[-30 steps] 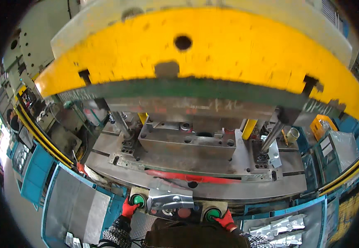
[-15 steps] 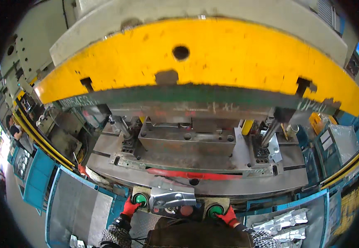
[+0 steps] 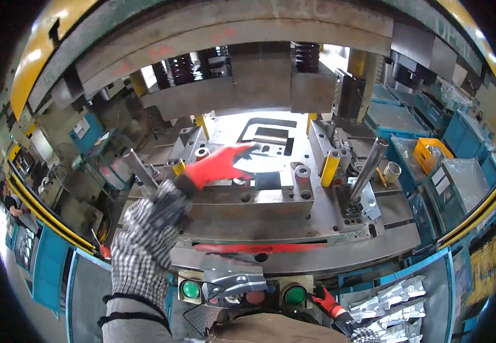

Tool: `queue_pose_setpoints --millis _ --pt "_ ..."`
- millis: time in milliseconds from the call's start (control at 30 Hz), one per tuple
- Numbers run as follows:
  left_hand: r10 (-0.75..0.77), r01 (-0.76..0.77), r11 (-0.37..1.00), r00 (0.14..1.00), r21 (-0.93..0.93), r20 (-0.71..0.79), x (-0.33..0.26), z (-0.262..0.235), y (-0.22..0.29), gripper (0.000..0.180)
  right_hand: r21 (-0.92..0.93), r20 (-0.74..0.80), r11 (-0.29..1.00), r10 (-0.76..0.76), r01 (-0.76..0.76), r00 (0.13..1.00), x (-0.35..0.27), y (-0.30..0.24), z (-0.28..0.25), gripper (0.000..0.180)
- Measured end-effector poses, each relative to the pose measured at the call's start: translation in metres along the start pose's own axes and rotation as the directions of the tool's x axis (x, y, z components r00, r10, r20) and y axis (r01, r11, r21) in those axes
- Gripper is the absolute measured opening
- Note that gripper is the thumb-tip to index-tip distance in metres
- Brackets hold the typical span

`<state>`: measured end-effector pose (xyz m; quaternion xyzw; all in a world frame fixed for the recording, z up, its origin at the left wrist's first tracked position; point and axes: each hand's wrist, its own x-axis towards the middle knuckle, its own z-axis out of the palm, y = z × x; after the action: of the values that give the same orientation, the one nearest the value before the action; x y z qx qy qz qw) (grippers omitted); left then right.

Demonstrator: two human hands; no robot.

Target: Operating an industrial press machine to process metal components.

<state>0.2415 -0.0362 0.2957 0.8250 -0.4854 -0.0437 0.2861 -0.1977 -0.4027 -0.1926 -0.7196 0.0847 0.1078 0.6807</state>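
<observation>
My left hand, in a red glove with dark fingertips, reaches over the lower die inside the press. Its fingers are stretched out and apart, with nothing visible between them. Beyond the fingertips lies a small metal block on a bright plate. My right hand, gloved in red too, is just right of the right green button. Its fingers look loosely spread and hold nothing I can see. A bent metal part rests on the control box, between that button and the left green button.
Overhead hangs the raised upper die. Steel guide posts stand at both sides. Several formed metal parts lie in the blue-edged bin at right. Yellow rails flank the press. Far left, another person stands.
The yellow press ram with its upper die has risen, exposing the lower die. My left hand left its green button and stretched forward over the die. My right hand moved rightward off its button.
</observation>
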Motion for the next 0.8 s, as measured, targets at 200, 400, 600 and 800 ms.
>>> queue_pose_setpoints --millis 200,400,600,800 --pt "-0.218 0.072 0.946 0.863 0.316 0.456 0.116 0.03 -0.101 0.121 0.329 -0.286 0.933 0.245 -0.146 0.926 -0.112 0.055 -0.059 0.081" --pt "-0.117 0.111 0.993 0.819 0.044 0.562 0.136 0.038 -0.086 0.108 0.447 -0.549 0.89 0.351 -0.088 0.758 -0.225 0.096 -0.146 0.068" --pt "0.006 -0.046 0.905 0.995 0.423 0.095 0.097 0.02 -0.021 0.115 0.051 -0.654 0.999 0.021 0.016 0.756 -0.071 -0.012 -0.255 0.081" --pt "0.2 0.017 0.788 0.938 0.616 -0.283 -0.005 0.056 0.088 0.107 -0.45 -0.536 0.882 -0.394 0.142 0.746 0.154 -0.156 -0.337 0.11"
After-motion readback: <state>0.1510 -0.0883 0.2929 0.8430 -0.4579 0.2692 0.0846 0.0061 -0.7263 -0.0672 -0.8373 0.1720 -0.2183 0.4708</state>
